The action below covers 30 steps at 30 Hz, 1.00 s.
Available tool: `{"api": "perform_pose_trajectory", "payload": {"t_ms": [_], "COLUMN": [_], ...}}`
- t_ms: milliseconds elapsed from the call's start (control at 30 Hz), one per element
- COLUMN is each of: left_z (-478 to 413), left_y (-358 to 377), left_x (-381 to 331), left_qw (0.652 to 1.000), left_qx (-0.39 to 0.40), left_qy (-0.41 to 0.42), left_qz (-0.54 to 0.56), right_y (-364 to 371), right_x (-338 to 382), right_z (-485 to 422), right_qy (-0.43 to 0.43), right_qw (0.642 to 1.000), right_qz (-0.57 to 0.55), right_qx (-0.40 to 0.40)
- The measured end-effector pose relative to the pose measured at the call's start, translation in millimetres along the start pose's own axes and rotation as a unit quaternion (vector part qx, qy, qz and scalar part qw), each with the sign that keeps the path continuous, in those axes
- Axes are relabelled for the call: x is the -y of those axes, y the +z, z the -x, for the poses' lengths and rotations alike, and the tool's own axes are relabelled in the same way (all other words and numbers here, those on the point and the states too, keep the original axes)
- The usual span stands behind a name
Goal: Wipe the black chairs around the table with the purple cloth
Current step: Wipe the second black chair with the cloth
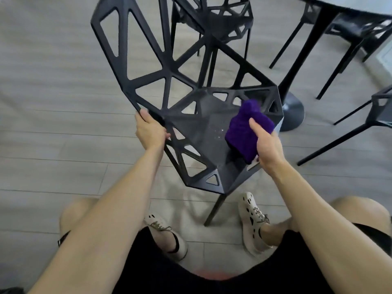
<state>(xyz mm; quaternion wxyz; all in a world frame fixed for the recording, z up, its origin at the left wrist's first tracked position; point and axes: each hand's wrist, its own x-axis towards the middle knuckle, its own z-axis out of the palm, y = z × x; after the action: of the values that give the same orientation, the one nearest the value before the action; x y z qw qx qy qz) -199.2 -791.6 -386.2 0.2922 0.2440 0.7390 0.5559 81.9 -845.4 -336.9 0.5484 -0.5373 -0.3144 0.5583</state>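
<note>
A black chair (199, 128) with a lattice of triangular openings stands right in front of me, its backrest to the left. My left hand (148, 129) grips the chair's edge where the backrest meets the seat. My right hand (268, 146) holds a bunched purple cloth (246, 129) down on the right side of the seat. Small wet specks show on the seat just left of the cloth.
A second lattice chair (220, 20) stands behind the first. The table's black pedestal (293, 107) and dark top (347, 5) are at the upper right, with more black chairs (358, 30) beyond and one at the right edge (379, 111). My feet (252, 221) are near the chair leg.
</note>
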Motion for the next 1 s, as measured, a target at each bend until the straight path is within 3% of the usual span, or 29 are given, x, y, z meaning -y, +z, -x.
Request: {"api": "perform_pose_trajectory", "payload": {"t_ms": [67, 100, 167, 267, 300, 400, 433, 567, 733, 867, 1000], "left_z": [-19, -28, -35, -17, -13, -15, -18, -22, -26, -47, -90], "left_y": [-1, 2, 8, 13, 12, 11, 13, 12, 7, 1, -7], "left_x": [-4, -2, 7, 21, 24, 26, 28, 26, 22, 15, 16], "left_qw": [0.999, 0.999, 0.998, 0.997, 0.996, 0.990, 0.989, 0.985, 0.983, 0.980, 0.974], "left_qx": [0.026, 0.027, 0.014, -0.003, -0.007, -0.031, -0.037, -0.050, -0.027, -0.007, 0.006], "left_qy": [-0.003, -0.007, -0.015, 0.005, 0.019, 0.051, 0.052, 0.064, 0.079, 0.099, 0.116], "left_qz": [-0.027, -0.040, -0.059, -0.077, -0.088, -0.127, -0.136, -0.150, -0.164, -0.172, -0.195], "right_y": [-6, -11, -24, -42, -44, -35, -30, -4, 10, 35, 63], "right_x": [-10, -21, -49, -93, -104, -103, -101, -120, -135, -113, -123], "right_z": [3, 5, 6, 11, 10, -1, -6, -29, -27, -41, -44], "right_qy": [-0.106, -0.165, -0.229, -0.203, -0.194, -0.203, -0.222, -0.263, -0.247, -0.232, -0.238], "right_qw": [0.989, 0.968, 0.884, 0.720, 0.686, 0.710, 0.702, 0.609, 0.583, 0.512, 0.524], "right_qz": [0.098, 0.185, 0.397, 0.625, 0.657, 0.643, 0.652, 0.719, 0.751, 0.799, 0.789], "right_qx": [0.013, 0.034, 0.091, 0.224, 0.246, 0.200, 0.183, 0.210, 0.187, 0.212, 0.218]}}
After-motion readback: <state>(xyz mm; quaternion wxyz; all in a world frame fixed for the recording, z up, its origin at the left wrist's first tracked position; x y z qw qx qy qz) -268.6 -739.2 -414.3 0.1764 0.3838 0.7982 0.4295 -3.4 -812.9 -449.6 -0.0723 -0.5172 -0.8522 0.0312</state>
